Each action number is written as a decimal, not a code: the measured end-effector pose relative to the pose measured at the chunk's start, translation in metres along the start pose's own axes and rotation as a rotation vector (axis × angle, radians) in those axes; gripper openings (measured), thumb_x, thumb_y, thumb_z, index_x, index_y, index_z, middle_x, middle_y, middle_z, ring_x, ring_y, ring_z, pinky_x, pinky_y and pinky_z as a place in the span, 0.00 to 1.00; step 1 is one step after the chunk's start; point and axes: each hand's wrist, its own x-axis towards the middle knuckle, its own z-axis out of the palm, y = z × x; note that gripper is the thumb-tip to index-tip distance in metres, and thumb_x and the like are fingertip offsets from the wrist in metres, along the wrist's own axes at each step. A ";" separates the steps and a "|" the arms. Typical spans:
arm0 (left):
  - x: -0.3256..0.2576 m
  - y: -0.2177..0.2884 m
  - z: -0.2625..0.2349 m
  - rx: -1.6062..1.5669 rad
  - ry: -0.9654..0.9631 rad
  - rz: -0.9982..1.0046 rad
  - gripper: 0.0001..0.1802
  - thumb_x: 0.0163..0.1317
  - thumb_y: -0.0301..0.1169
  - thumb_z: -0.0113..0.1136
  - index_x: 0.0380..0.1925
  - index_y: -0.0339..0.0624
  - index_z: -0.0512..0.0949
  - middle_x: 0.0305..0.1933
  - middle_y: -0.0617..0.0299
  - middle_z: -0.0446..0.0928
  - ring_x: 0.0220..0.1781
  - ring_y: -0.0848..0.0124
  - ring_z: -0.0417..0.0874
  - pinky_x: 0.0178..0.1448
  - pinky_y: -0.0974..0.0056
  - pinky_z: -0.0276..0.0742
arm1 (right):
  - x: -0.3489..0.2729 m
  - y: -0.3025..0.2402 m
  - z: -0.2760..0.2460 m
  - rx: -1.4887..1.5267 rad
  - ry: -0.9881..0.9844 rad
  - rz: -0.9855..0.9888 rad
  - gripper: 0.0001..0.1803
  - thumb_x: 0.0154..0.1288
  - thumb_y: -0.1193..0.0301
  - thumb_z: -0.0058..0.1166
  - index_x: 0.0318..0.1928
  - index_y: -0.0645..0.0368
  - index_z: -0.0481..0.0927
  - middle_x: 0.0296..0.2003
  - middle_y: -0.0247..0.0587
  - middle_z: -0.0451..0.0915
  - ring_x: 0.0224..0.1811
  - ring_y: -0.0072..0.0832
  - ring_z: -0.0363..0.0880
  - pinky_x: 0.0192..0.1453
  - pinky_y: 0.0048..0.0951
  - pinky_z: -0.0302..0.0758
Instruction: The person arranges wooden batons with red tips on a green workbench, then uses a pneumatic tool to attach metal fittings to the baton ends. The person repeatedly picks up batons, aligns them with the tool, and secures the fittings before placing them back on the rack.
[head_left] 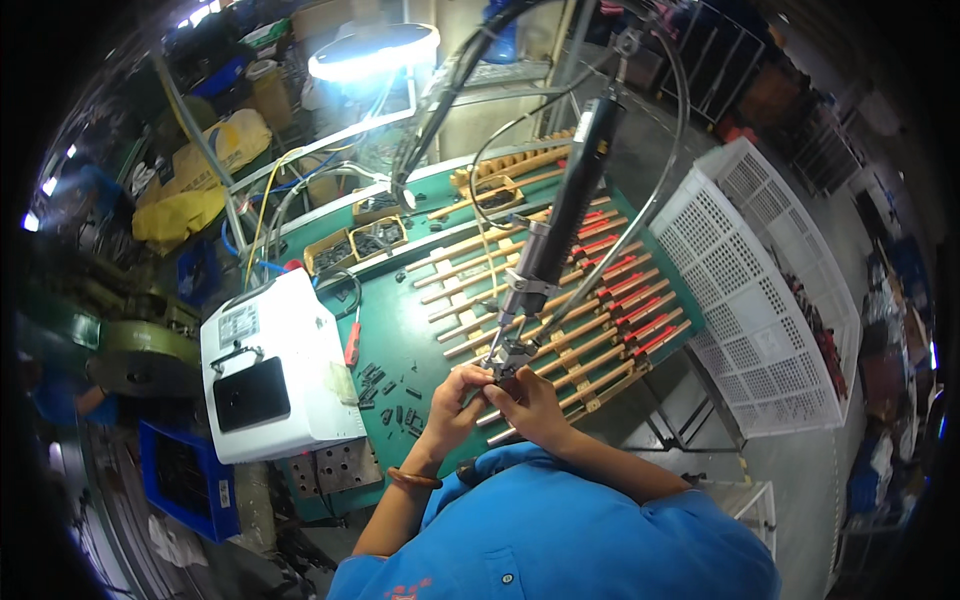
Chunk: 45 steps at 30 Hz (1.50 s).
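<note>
A black electric screwdriver [572,205] hangs at a slant over the bench, its metal nose [514,352] right above my hands. My left hand [455,402] and my right hand [532,408] meet under that nose, fingers bent and thumbs pressed inward. Whatever they pinch is small and mostly covered by the fingers and the nose, so its kind does not show. Left of my hands, several small black parts [405,415] lie scattered on the green bench top [405,345]. A wooden rack [470,350] of parallel bars runs behind and to the right, red-and-black pieces [640,325] along its right ends.
On the left stands a white machine housing [270,320] with a black phone [252,392] on it. A red-handled tool [353,345] lies beside it. Small boxes [378,238] of black parts line the back. Right of the bench are white perforated crates [720,270]. A ring lamp [375,52] glows above.
</note>
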 end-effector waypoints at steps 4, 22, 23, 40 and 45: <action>0.013 -0.011 0.012 0.036 0.024 -0.069 0.13 0.55 0.14 0.53 0.41 0.35 0.70 0.42 0.59 0.72 0.48 0.71 0.77 0.54 0.67 0.74 | 0.007 0.016 -0.016 -0.093 -0.018 0.064 0.21 0.60 0.55 0.58 0.26 0.61 0.72 0.17 0.41 0.75 0.21 0.34 0.77 0.24 0.32 0.69; 0.041 -0.025 0.049 0.265 0.092 0.159 0.07 0.54 0.20 0.54 0.34 0.40 0.71 0.33 0.58 0.72 0.37 0.65 0.77 0.40 0.63 0.73 | 0.010 0.028 -0.036 -0.193 -0.039 0.086 0.22 0.71 0.60 0.43 0.46 0.71 0.76 0.38 0.57 0.79 0.38 0.44 0.77 0.43 0.39 0.72; 0.040 -0.024 0.047 0.256 0.103 0.174 0.07 0.55 0.21 0.54 0.34 0.40 0.71 0.33 0.58 0.72 0.37 0.65 0.77 0.40 0.63 0.73 | 0.009 0.017 -0.033 -0.273 -0.015 0.038 0.23 0.72 0.59 0.41 0.44 0.71 0.76 0.37 0.56 0.80 0.39 0.42 0.76 0.44 0.39 0.72; 0.032 0.003 0.025 -0.186 0.035 -0.068 0.17 0.59 0.19 0.57 0.49 0.33 0.71 0.44 0.60 0.75 0.49 0.74 0.77 0.55 0.69 0.74 | 0.016 0.033 -0.024 0.001 -0.057 -0.217 0.10 0.68 0.69 0.47 0.35 0.63 0.75 0.18 0.35 0.72 0.18 0.18 0.67 0.21 0.24 0.64; 0.034 0.008 0.023 -0.396 -0.106 -0.122 0.20 0.59 0.21 0.58 0.52 0.33 0.70 0.49 0.59 0.75 0.50 0.74 0.77 0.58 0.68 0.72 | 0.004 0.013 -0.030 0.082 -0.127 -0.104 0.12 0.69 0.68 0.45 0.30 0.61 0.73 0.17 0.29 0.71 0.17 0.13 0.65 0.20 0.18 0.61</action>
